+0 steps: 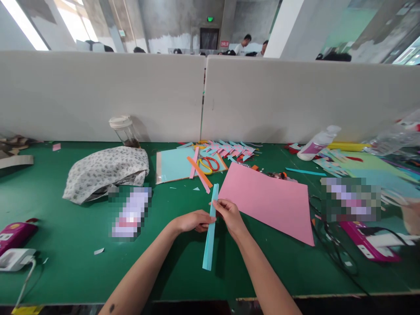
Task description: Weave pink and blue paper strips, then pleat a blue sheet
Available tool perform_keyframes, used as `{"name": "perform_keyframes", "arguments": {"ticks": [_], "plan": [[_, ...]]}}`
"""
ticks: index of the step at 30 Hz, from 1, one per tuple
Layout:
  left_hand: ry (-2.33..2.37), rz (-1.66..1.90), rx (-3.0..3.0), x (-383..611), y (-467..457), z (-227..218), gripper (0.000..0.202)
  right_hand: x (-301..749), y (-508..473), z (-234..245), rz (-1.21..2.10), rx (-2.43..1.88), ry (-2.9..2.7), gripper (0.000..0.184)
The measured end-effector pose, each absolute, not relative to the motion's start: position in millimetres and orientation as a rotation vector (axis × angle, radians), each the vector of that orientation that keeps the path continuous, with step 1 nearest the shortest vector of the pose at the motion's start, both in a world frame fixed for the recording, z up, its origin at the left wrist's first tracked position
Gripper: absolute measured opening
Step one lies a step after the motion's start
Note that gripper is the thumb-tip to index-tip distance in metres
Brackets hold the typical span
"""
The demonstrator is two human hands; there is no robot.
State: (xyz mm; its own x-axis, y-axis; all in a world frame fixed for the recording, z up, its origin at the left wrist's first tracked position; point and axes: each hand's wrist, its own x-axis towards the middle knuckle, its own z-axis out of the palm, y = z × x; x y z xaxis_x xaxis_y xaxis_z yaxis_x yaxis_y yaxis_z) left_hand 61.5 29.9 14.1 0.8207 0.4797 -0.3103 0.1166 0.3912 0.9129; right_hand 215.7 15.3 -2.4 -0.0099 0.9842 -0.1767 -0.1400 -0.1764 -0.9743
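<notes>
A long folded strip of light blue paper [210, 236] lies lengthwise over the green table [78, 236]. My left hand [193, 220] is closed on the strip's left edge near its middle. My right hand [229, 214] pinches the strip a little higher, on its right edge. A large pink sheet [269, 201] lies flat just right of my right hand. Behind the strip sit a light blue sheet [173, 164], pink and orange paper strips [198, 170] and scissors [210, 164] with yellow and red handles.
A patterned cloth bag [105, 170] and a plastic jar [124, 130] stand at the left. A glue bottle [316, 143], coloured paper and cables clutter the right. Pink and white devices [15, 245] lie at the left edge. White partitions [131, 94] wall the back; people sit beyond.
</notes>
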Motion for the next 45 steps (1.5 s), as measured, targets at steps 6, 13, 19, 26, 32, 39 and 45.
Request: {"name": "perform_keyframes", "arguments": {"ticks": [6, 13, 19, 26, 32, 39, 45], "plan": [[0.767, 0.441, 1.232, 71, 27, 8, 0.044, 217, 16, -4, 1.206, -1.271, -0.991, 0.027], [0.843, 0.528, 1.345, 81, 25, 2, 0.043, 217, 16, 1, 1.089, -1.272, -0.931, 0.029], [0.919, 0.495, 1.561, 75, 23, 14, 0.034, 224, 14, -2, 0.955, -1.286, -0.885, 0.03], [1.053, 0.544, 1.731, 69, 22, 26, 0.032, 213, 9, 1, 0.958, -1.253, -0.925, 0.027], [1.073, 0.473, 1.816, 72, 18, 29, 0.034, 217, 10, 2, 0.919, -1.24, -0.846, 0.032], [1.048, 0.431, 1.896, 72, 20, 21, 0.028, 220, 12, -3, 0.908, -1.248, -0.827, 0.035], [0.919, 0.501, 1.8, 75, 21, 17, 0.021, 220, 7, 2, 0.83, -1.306, -0.914, 0.034]]}}
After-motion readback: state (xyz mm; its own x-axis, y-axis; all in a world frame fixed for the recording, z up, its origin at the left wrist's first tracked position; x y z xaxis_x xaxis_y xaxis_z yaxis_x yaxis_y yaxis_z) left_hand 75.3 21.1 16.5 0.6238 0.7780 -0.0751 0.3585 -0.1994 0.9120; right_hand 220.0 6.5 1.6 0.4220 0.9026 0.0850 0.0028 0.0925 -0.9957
